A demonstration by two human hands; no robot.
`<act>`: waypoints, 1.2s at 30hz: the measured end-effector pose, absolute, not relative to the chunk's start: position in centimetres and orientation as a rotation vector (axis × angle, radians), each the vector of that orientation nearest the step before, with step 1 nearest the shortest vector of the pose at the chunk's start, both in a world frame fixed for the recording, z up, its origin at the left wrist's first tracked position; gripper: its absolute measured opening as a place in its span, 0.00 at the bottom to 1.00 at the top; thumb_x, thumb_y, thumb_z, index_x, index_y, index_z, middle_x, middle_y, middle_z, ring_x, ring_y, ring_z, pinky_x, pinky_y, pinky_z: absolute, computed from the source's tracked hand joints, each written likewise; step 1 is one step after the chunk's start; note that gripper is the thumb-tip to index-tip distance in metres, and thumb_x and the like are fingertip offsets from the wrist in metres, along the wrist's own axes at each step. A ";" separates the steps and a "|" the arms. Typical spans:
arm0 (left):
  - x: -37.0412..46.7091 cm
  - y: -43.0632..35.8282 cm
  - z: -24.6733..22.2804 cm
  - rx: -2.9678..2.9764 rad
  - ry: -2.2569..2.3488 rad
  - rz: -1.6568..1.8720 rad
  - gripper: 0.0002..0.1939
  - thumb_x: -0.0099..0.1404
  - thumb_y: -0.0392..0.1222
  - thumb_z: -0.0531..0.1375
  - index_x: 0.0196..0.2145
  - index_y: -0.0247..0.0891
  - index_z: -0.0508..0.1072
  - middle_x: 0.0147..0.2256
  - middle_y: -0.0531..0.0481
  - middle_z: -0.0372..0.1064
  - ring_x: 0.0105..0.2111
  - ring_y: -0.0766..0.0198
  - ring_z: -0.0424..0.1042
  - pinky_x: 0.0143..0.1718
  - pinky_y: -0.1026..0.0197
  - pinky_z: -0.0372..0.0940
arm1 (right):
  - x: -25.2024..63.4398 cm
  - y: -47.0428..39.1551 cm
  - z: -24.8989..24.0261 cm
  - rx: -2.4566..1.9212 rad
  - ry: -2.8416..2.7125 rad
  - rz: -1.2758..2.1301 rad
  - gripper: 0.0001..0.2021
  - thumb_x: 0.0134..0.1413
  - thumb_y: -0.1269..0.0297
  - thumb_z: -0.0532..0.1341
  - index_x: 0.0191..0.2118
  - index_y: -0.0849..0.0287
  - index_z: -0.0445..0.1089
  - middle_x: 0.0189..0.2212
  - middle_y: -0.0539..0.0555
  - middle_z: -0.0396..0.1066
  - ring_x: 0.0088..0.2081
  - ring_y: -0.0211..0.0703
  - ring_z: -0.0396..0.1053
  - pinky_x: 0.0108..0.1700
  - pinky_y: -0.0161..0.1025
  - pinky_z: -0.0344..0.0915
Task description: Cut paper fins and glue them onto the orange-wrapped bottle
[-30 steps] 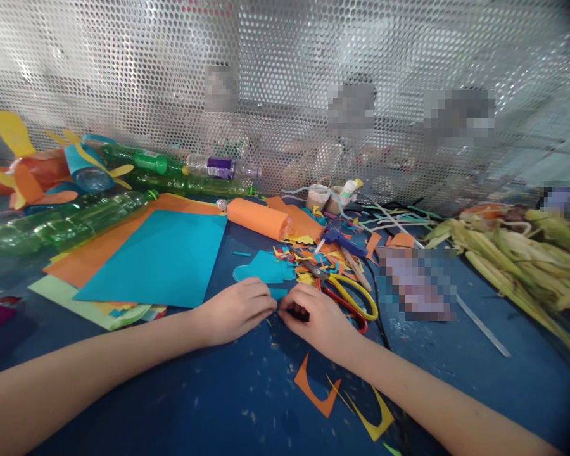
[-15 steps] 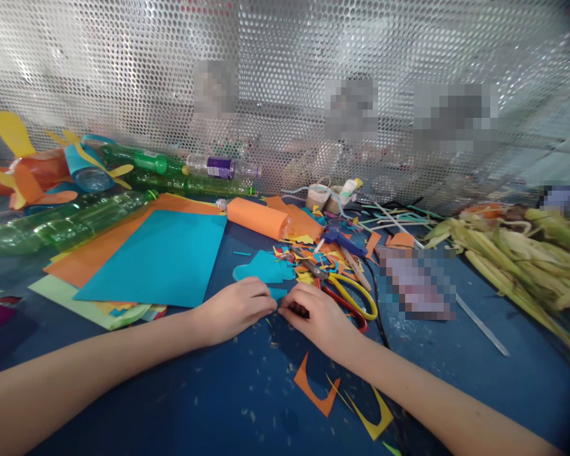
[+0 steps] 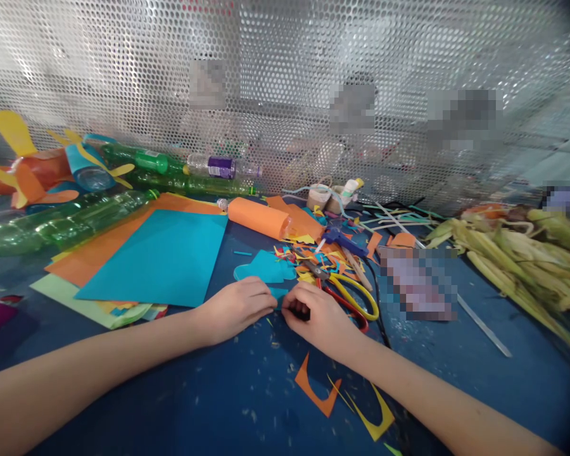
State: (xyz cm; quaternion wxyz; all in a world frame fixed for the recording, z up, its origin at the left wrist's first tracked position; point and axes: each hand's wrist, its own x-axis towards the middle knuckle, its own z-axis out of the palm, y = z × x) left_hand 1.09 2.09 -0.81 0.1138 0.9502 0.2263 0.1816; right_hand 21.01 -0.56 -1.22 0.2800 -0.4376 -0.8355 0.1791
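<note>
Between my two hands is a small piece of blue paper [image 3: 278, 296], low over the blue table. My left hand [image 3: 240, 308] pinches its left end, and my right hand [image 3: 318, 315] pinches the right end; the fingers cover most of it. Just beyond lie blue paper cut-outs [image 3: 266, 266] with rounded ends. Scissors [image 3: 354, 294] with yellow and red handles rest beside my right hand, partly behind it. To the left, a large blue sheet [image 3: 164, 256] lies over orange and pale green paper.
A bottle wrapped in orange paper [image 3: 258, 217], a blue glue gun [image 3: 344, 240] and paper scraps [image 3: 335, 258] lie behind. Green bottles [image 3: 71, 221] are at left, corn husks [image 3: 517, 253] at right. Orange [image 3: 316, 392] and yellow offcuts [image 3: 373, 421] lie in front. A perforated screen [image 3: 275, 82] stands behind.
My right hand has shifted very slightly right, and a little more of the blue paper shows between the hands. Both hands keep their pinch.
</note>
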 end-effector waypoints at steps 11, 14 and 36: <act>1.2 2.0 -0.8 2.848 0.659 0.530 0.12 0.67 0.37 0.47 0.37 0.33 0.70 0.33 0.46 0.65 0.36 0.63 0.64 0.39 0.61 0.62 | 20.9 -0.5 -1.5 -1.212 -2.240 0.432 0.05 0.47 0.76 0.57 0.28 0.59 0.63 0.26 0.49 0.61 0.28 0.37 0.62 0.30 0.34 0.61; 1.2 2.0 -0.8 2.807 0.660 0.545 0.12 0.67 0.37 0.47 0.38 0.34 0.69 0.33 0.46 0.66 0.37 0.63 0.64 0.40 0.61 0.61 | 20.9 -0.5 -1.4 -1.184 -2.236 0.456 0.06 0.46 0.77 0.57 0.28 0.59 0.63 0.26 0.50 0.61 0.28 0.37 0.62 0.30 0.34 0.61; 1.0 2.2 -0.9 2.739 0.653 0.594 0.11 0.66 0.36 0.49 0.38 0.36 0.70 0.33 0.47 0.66 0.36 0.63 0.63 0.39 0.61 0.60 | 20.9 -0.5 -1.6 -1.220 -2.206 0.449 0.05 0.46 0.76 0.58 0.27 0.59 0.65 0.25 0.50 0.62 0.27 0.36 0.62 0.28 0.34 0.61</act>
